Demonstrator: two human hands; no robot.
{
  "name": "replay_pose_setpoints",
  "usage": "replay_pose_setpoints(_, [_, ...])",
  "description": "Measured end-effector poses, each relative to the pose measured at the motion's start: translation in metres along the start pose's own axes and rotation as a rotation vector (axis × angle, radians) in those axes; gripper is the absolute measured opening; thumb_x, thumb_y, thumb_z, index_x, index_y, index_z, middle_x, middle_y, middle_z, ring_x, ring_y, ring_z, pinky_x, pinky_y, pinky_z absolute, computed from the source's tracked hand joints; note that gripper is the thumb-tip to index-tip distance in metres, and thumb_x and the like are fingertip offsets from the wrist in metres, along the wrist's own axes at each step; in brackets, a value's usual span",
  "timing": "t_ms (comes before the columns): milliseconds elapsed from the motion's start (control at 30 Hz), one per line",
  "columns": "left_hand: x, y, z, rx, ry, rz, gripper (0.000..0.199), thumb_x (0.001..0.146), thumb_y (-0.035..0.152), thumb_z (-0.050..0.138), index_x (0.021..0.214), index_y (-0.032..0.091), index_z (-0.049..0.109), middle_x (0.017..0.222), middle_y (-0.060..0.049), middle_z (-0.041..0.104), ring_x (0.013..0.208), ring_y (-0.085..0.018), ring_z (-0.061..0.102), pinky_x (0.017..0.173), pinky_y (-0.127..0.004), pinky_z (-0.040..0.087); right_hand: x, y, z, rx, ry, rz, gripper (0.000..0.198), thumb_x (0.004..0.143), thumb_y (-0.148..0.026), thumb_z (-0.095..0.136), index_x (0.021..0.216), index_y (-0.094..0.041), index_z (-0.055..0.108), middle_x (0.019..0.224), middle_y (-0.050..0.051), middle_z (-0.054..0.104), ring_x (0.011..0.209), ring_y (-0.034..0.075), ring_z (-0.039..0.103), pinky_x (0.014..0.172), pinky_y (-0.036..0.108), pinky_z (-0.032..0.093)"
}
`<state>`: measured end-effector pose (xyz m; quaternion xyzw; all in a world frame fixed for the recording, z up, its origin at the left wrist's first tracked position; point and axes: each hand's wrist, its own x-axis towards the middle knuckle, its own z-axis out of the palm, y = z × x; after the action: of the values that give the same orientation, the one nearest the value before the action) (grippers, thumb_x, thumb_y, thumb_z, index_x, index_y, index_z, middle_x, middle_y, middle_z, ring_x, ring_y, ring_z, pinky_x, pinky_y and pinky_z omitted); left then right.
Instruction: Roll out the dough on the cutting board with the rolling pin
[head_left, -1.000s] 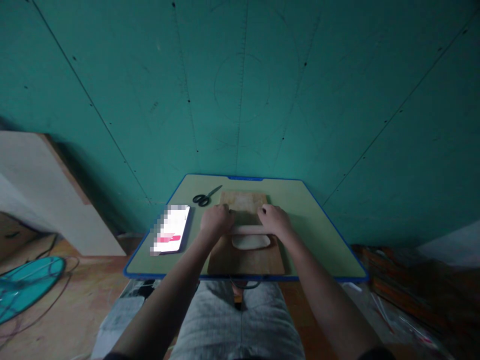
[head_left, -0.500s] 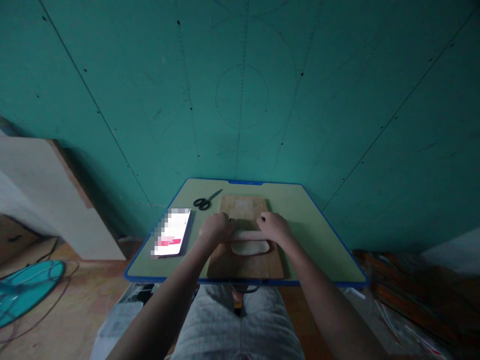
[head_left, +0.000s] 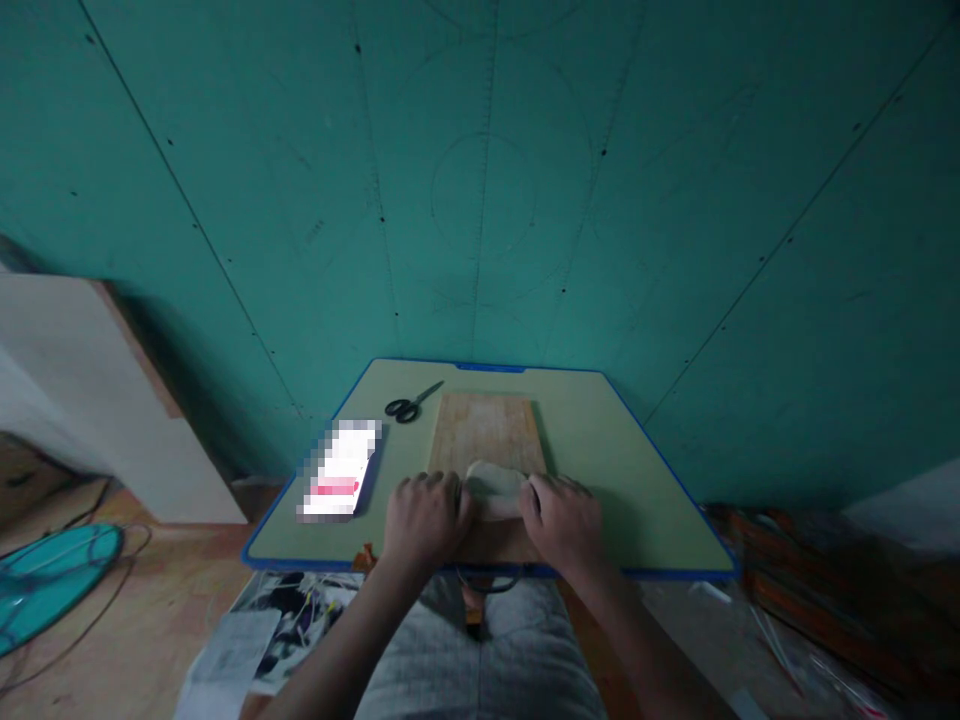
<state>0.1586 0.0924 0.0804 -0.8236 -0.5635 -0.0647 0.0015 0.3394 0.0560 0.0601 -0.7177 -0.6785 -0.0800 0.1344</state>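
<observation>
Gripping a rolling pin (head_left: 498, 510) with curled fingers of left hand (head_left: 426, 512) and right hand (head_left: 564, 515). Looks like dough (head_left: 495, 480), already flattened, not off the board (head_left: 486, 428) yet.

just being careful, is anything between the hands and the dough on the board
Only the rolling pin, held in the left hand and right hand, at the near side of the dough. Nothing else visible is in the way; the scissors lie left of the cutting board.

Head view, forward-down over hands (head_left: 424, 512)
</observation>
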Motion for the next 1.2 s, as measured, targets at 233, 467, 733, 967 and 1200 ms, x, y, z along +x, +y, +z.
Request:
replay_pose_setpoints(233, [0.008,-0.001,-0.001,-0.007,-0.038,-0.023,0.044,0.093,0.036,0.027,0.084,0.018,0.067,0.086,-0.013,0.072,0.079,-0.028,0.069,0.066,-0.036,0.045,0.010,-0.002,-0.005,-0.002,-0.101,0.087,0.030,0.094,-0.033,0.038,0.082,-0.022,0.063,0.080,0.004,0.070,0.067,0.015,0.060,0.059,0.028,0.026])
replay_pose_setpoints(467, [0.040,-0.008,-0.001,-0.030,-0.104,-0.087,0.050,0.092,0.043,0.028,0.093,0.017,0.070,0.088,-0.016,0.072,0.085,-0.030,0.069,0.069,-0.037,0.049,0.046,0.000,-0.009,0.035,-0.197,0.123,0.032,0.094,-0.031,0.034,0.091,-0.023,0.065,0.096,0.005,0.071,0.079,0.017,0.063,0.065,0.027,0.032])
replay_pose_setpoints(733, [0.073,-0.018,0.002,-0.069,-0.120,-0.095,0.048,0.090,0.042,0.031,0.100,0.016,0.070,0.094,-0.017,0.073,0.087,-0.031,0.070,0.070,-0.037,0.052,0.080,0.007,0.001,0.050,-0.315,0.148,0.035,0.094,-0.034,0.034,0.093,-0.022,0.067,0.100,0.008,0.071,0.088,0.020,0.065,0.068,0.027,0.038])
replay_pose_setpoints(967, [0.098,-0.024,0.007,-0.120,-0.126,-0.156,0.044,0.088,0.032,0.034,0.104,0.012,0.069,0.099,-0.020,0.072,0.093,-0.030,0.069,0.076,-0.036,0.052,0.110,0.010,0.011,0.078,-0.376,0.218,0.038,0.092,-0.034,0.036,0.098,-0.022,0.071,0.106,0.012,0.071,0.094,0.023,0.065,0.072,0.029,0.042])
replay_pose_setpoints(1200, [0.095,-0.027,0.008,-0.135,-0.156,-0.165,0.042,0.086,0.033,0.036,0.100,0.013,0.070,0.097,-0.018,0.072,0.091,-0.030,0.069,0.073,-0.034,0.052,0.101,0.009,0.008,0.060,-0.356,0.252,0.034,0.090,-0.036,0.040,0.095,-0.023,0.071,0.103,0.010,0.071,0.091,0.021,0.066,0.069,0.027,0.041])
